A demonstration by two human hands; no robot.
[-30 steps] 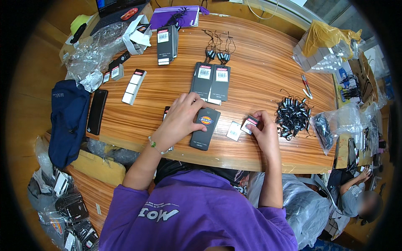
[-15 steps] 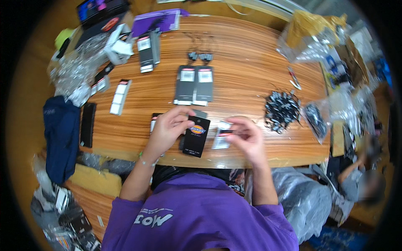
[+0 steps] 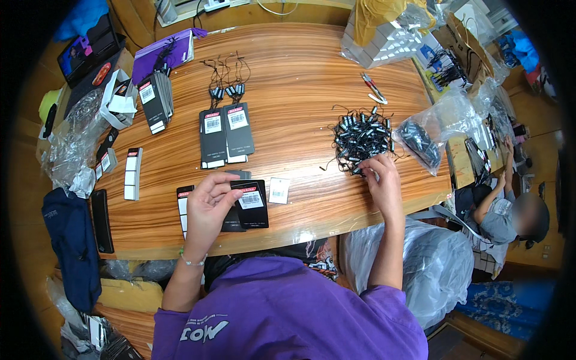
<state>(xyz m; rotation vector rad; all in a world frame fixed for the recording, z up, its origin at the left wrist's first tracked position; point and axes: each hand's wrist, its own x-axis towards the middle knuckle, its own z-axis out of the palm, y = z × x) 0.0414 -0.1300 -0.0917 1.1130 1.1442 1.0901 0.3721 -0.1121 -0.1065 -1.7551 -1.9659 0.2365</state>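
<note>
My left hand (image 3: 213, 201) pinches the upper left corner of a black hang tag (image 3: 255, 213), which has a red-and-white barcode sticker near its top. Beneath that hand lie more dark hang tags (image 3: 233, 223), partly covered by it. My right hand (image 3: 381, 180) has its thumb and fingers closed on a black string at the lower edge of a heap of black hang-tag strings (image 3: 363, 135); the fingertips partly hide it. A small white label card (image 3: 279, 191) lies flat just right of the held tag.
Two stacks of grey tags with strings (image 3: 227, 138) lie mid-table, another tag stack (image 3: 157, 105) behind left. A label strip (image 3: 132, 174) and black phone-like slab (image 3: 102, 221) are at left. Snips (image 3: 374, 89) and a bag of strings (image 3: 423, 141) lie right. A co-worker (image 3: 504, 216) sits at far right.
My right hand has let go of the small label card and moved right to the string heap. The tag in my left hand now shows its barcode side instead of its logo side. The view has shifted.
</note>
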